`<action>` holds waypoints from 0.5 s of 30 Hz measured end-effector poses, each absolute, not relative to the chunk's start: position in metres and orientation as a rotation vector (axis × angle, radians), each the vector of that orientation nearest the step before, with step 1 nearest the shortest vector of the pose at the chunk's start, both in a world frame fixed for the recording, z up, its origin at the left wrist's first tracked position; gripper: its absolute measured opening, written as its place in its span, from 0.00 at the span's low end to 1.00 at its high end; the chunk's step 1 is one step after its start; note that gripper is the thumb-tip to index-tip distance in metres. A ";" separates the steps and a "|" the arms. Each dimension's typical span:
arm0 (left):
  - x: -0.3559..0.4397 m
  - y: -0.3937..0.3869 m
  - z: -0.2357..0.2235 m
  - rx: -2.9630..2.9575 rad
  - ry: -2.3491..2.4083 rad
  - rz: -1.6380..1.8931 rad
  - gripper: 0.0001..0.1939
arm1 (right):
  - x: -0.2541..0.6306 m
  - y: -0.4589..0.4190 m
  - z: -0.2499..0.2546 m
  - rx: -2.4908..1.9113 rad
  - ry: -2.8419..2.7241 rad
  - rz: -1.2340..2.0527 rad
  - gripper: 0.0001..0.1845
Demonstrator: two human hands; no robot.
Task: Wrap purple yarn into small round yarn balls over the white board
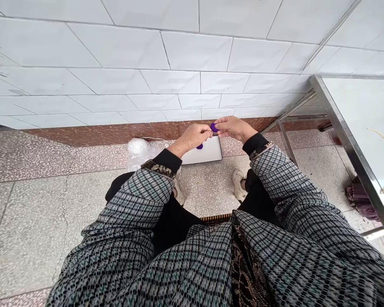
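A small purple piece that looks like yarn work point(214, 127) is held up between my two hands. My right hand point(233, 127) is closed, pinching it between thumb and fingers from the right. At its left edge, the fingers of my left hand point(196, 136) are pressed together; what they grip is too small to make out. Below the hands lies a shallow white tray or box lid point(206, 153) with a dark rim. A second purple piece point(199, 146) shows over its white surface, just under my left hand.
Left of the tray, white yarn point(138, 147) sits in clear plastic on the speckled floor. A white tiled wall point(198, 81) rises in front. At the right stands a metal-framed table point(348, 128) with a pale top, and a dark purple bundle point(360, 198) is beneath it.
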State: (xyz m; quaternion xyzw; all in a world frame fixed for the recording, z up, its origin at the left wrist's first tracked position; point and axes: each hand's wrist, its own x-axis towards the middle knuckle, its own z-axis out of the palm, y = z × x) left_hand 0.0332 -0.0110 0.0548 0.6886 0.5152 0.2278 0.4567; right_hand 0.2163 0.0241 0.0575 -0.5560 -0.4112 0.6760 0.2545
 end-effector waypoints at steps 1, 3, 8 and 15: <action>0.033 -0.011 0.054 1.692 1.257 0.560 0.10 | 0.216 0.025 0.057 -1.492 -1.065 1.833 0.11; 0.034 -0.012 0.051 1.669 1.225 0.526 0.10 | 0.216 0.025 0.058 -1.447 -0.998 1.833 0.11; 0.032 -0.012 0.041 1.657 1.127 0.395 0.08 | 0.218 0.020 0.066 -1.276 -1.112 1.950 0.09; 0.024 -0.008 0.044 1.761 1.257 0.397 0.11 | 0.218 0.012 0.066 -1.496 -1.824 1.818 0.13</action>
